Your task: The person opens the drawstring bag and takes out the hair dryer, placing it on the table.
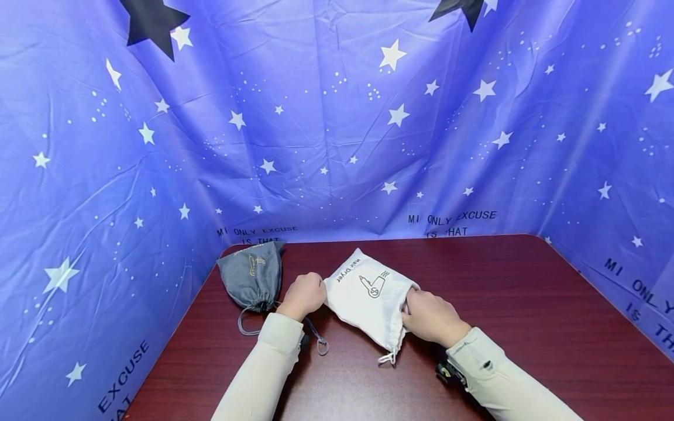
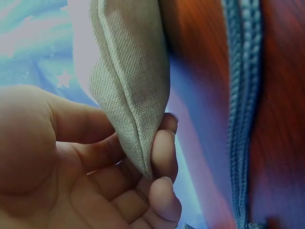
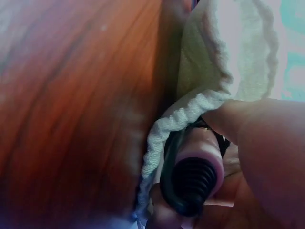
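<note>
A white drawstring bag (image 1: 363,316), printed with "Hair Dryer" and a dryer drawing, lies on the table with its gathered mouth toward the right. At its far left corner my left hand (image 1: 306,295) pinches the cloth; the left wrist view shows the seamed corner (image 2: 136,119) between thumb and fingers. My right hand (image 1: 432,316) reaches into the mouth. There, in the right wrist view, its fingers curl round the pinkish handle of a hair dryer (image 3: 195,143), with a black ribbed cord sleeve (image 3: 193,179) at the end. The bag hides the dryer's other end.
Left of my left hand lies a grey drawstring bag (image 1: 237,280) with a dryer print, its grey cord (image 1: 321,345) trailing beneath my left wrist. The dark red wooden table (image 1: 505,280) is bordered by a blue star-patterned cloth (image 1: 326,128) at back and sides.
</note>
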### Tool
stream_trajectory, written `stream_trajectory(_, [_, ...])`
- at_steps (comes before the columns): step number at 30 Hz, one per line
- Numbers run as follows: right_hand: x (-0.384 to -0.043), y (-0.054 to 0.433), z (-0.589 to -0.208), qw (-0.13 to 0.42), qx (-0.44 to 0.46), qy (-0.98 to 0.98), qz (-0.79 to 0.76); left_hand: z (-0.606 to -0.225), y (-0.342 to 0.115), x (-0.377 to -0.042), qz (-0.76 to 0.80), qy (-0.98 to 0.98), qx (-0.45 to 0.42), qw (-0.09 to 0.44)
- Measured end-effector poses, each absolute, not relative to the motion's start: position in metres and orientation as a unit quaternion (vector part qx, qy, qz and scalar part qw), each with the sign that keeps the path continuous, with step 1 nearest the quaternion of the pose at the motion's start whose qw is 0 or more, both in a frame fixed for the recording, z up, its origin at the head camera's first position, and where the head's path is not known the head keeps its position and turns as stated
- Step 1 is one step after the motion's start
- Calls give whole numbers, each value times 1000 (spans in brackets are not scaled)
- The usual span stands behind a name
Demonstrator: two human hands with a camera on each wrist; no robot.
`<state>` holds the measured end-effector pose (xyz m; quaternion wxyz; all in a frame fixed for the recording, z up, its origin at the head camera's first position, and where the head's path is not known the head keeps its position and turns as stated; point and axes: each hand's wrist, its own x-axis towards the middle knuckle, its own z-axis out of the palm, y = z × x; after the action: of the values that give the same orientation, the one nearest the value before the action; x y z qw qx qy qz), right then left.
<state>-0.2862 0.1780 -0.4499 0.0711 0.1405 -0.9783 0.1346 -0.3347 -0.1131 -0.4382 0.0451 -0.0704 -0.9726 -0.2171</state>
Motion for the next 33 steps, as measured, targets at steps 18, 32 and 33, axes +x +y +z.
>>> stream_trajectory(18, [-291, 182, -453, 80, 176, -974, 119, -434, -117, -333, -237, -966, -88, 45])
stream_trajectory(32, [-296, 186, -455, 110, 184, -969, 123, -432, -123, -336, -255, -964, -65, 46])
stream_trajectory(33, [-296, 186, -456, 111, 184, -969, 124, -432, -123, -336, -255, -964, -63, 46])
